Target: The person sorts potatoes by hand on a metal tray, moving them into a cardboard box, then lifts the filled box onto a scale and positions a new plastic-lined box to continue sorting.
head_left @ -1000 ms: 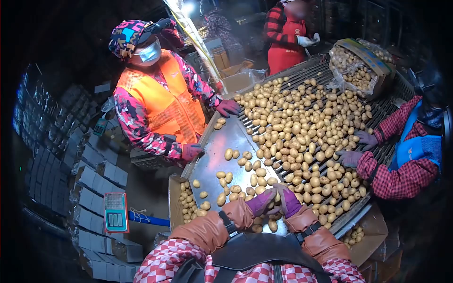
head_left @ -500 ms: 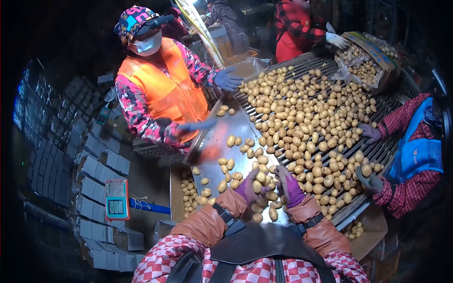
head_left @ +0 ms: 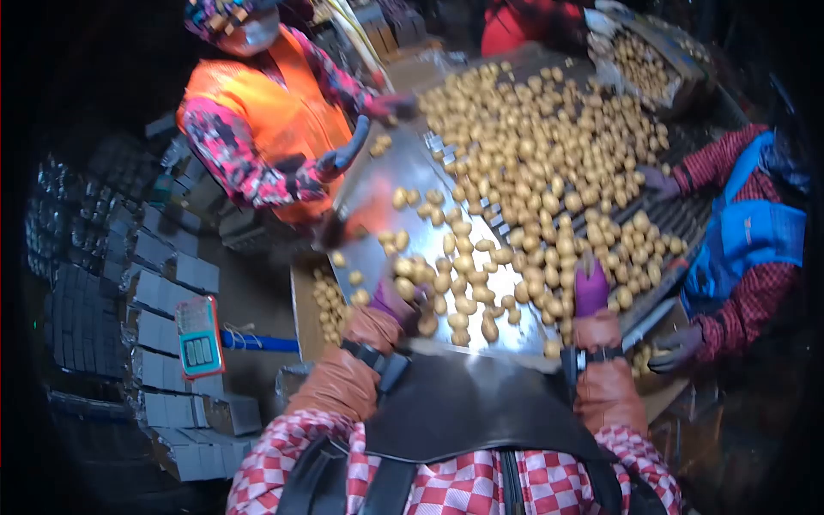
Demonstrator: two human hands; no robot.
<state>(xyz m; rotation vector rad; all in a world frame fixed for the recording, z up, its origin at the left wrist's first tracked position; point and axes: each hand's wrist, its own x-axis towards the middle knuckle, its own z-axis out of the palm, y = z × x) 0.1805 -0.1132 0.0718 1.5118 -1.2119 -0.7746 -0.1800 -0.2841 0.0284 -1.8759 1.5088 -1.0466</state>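
Many potatoes [head_left: 549, 172] lie over a slatted rack and spill onto a shiny metal tray [head_left: 382, 193] in front of me. My left hand [head_left: 396, 299], in a purple glove, is among potatoes at the tray's left side; blur hides how its fingers are set. In a purple glove too, my right hand [head_left: 590, 287] points away from me at the right edge of the tray, with potatoes on both sides; its fingertips are blurred, and what it holds, if anything, does not show.
A co-worker in an orange vest [head_left: 275, 112] stands at the left; another with a blue apron [head_left: 755, 232] is at the right. A red-rimmed scale [head_left: 200, 336] and white boxes [head_left: 163, 343] are at the left. An open box of potatoes [head_left: 639, 64] stands at the back right.
My hands have moved apart, the left one leftward and the right one rightward. More potatoes lie across the tray between them. The right co-worker's lower hand has left the rack. The view has shifted.
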